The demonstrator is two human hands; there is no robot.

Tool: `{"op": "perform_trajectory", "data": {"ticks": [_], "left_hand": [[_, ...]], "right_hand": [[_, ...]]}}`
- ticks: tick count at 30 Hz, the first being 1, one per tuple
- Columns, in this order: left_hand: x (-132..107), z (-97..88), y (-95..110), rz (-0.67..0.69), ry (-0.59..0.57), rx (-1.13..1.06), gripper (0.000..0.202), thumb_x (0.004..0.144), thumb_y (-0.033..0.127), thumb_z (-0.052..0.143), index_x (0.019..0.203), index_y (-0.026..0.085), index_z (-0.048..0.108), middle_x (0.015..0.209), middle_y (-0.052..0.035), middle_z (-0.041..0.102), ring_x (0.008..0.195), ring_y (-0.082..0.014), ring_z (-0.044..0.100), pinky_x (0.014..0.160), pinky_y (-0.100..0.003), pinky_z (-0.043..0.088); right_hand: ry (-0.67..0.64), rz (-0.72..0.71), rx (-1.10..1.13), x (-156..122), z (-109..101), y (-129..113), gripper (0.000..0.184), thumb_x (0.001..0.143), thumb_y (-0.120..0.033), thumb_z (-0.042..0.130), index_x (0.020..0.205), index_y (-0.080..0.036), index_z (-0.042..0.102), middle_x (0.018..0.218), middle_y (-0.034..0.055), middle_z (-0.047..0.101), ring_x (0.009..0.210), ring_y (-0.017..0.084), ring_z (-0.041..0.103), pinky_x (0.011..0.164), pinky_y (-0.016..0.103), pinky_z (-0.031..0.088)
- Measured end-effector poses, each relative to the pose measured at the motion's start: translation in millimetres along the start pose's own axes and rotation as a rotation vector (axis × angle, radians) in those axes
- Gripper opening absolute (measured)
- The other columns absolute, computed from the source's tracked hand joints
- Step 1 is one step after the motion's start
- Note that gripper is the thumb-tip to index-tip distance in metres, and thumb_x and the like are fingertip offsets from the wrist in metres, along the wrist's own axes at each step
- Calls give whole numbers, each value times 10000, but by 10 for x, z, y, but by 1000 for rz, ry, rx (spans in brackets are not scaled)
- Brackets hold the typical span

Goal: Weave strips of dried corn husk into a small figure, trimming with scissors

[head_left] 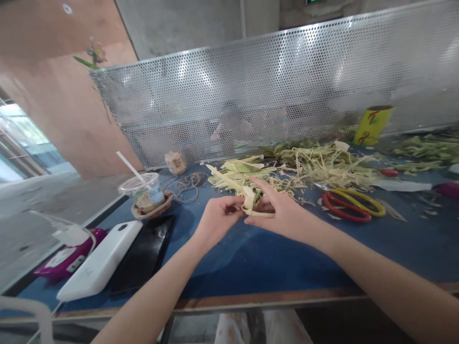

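My L fingers pinch a pale husk strip abv the bench, just in front of the husk pile. R fingers: thumb & index spread abt the strip; can't tell if the others grip. Scissors on R, cup w/ straw on L.

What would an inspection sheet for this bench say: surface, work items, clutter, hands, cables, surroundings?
Surface: blue tabletop, leaf scraps scattered on it.
Work items: pale leaf strip at the hands; leaf heap beyond; scissors with red and yellow handles to the right.
Clutter: lidded cup with straw, twine, white slab, black slab, yellow cylinder.
Hands: left hand pinches the strip; right hand is at it, grip unclear.
Cables: white cable by purple power strip, left.
Surroundings: perforated metal panel behind the table.
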State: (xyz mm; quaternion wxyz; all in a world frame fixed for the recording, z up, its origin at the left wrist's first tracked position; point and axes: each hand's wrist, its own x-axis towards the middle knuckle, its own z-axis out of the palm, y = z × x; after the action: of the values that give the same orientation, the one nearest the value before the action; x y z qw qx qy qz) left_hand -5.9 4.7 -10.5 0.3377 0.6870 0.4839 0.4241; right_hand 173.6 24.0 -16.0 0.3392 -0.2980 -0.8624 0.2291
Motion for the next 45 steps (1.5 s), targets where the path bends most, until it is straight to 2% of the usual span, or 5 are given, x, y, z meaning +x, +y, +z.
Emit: {"op": "perform_trajectory", "data": {"ticks": [10,16,26,38,45], "left_hand": [[-18,54,14,11,-13,110,165,663,159,590,826,138,614,712,-14,645,674,-142,588,657,-245,445],[-16,90,55,-18,65,-139,575,597,108,647,1036,185,284,549,87,576,562,-117,576,591,-230,438],[-59,100,107,-89,-35,-69,1123,593,76,650,1326,111,-200,533,100,568,524,-98,531,603,-234,412],[-165,119,85,-132,-368,-23,1000,636,257,696,1368,161,21,600,47,583,583,-129,542,602,-261,395],[-178,67,87,-4,-382,28,768,671,324,662,1327,199,281,972,-90,624,875,-202,567,674,-294,429]], "right_hand": [[-98,76,166,32,0,-20,417,697,-312,634,1077,-202,502,767,-4,588,643,107,548,561,211,432],[-76,61,182,60,33,-11,567,737,-238,573,1260,-272,357,672,-39,535,576,98,498,554,216,393],[-163,158,268,84,-15,-11,193,675,-251,611,788,-174,476,625,-48,487,551,82,470,493,186,345],[220,157,559,136,-81,46,222,706,-290,616,839,-189,470,581,-64,486,481,55,473,450,166,384],[123,83,515,108,-93,-6,183,743,-282,583,855,-199,464,701,-30,552,645,99,580,587,218,472]]}}
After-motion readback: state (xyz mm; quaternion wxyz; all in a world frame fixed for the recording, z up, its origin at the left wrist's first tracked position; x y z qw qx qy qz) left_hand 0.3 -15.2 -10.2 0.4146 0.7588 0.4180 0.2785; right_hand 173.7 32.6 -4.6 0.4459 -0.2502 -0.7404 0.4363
